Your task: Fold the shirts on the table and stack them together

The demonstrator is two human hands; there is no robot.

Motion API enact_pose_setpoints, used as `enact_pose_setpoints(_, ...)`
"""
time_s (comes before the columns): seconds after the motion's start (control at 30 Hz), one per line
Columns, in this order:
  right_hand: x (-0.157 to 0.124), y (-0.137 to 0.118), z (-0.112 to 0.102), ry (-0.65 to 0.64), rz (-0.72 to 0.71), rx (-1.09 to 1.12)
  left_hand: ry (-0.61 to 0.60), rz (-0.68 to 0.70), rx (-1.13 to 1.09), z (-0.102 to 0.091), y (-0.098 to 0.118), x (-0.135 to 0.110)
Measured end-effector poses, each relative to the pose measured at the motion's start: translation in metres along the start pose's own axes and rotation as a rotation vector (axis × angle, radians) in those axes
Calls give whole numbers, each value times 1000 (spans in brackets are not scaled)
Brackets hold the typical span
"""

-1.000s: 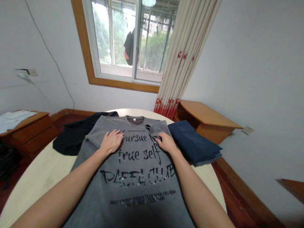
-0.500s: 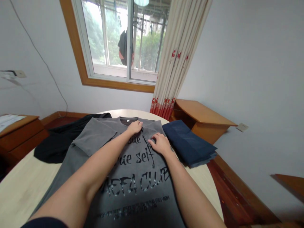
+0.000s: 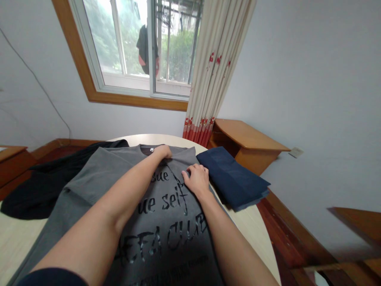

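Note:
A grey T-shirt (image 3: 98,174) with black lettering lies spread face up on a round light wooden table (image 3: 253,230). My left hand (image 3: 163,151) reaches across to the collar at the far edge, its fingers closed on the cloth there. My right hand (image 3: 196,178) presses on the shirt's right shoulder part, fingers curled and pinching a fold of fabric. Both forearms lie over the print.
A folded navy garment (image 3: 232,176) lies on the table to the right of the shirt. A black garment (image 3: 38,186) lies crumpled on the left. Low wooden cabinets (image 3: 247,141) stand against the walls. A window and a curtain (image 3: 208,67) are behind.
My left hand has moved from the shirt's left chest across to the collar and closed on it. My right hand stays on the right shoulder area. The view has swung to the right.

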State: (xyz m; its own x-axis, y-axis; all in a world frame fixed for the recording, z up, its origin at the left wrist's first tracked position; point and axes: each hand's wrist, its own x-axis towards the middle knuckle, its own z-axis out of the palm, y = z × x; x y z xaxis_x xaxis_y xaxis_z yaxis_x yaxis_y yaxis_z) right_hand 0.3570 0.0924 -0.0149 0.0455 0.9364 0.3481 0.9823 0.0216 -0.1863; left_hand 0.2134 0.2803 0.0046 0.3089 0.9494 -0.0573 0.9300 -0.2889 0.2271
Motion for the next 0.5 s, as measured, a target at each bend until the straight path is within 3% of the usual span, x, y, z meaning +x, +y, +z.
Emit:
enact_pose_setpoints(0.13, -2, -2, 2, -5, -1, 21, 99, 79, -35, 12, 34, 7)
enact_pose_setpoints(0.27, -4, -2, 3, -48, 20, 72, 106, 173, -120, 27, 67, 25)
enact_pose_setpoints(0.5, -3, -3, 0, -82, 42, 102, 113, 262, -166, 37, 83, 48)
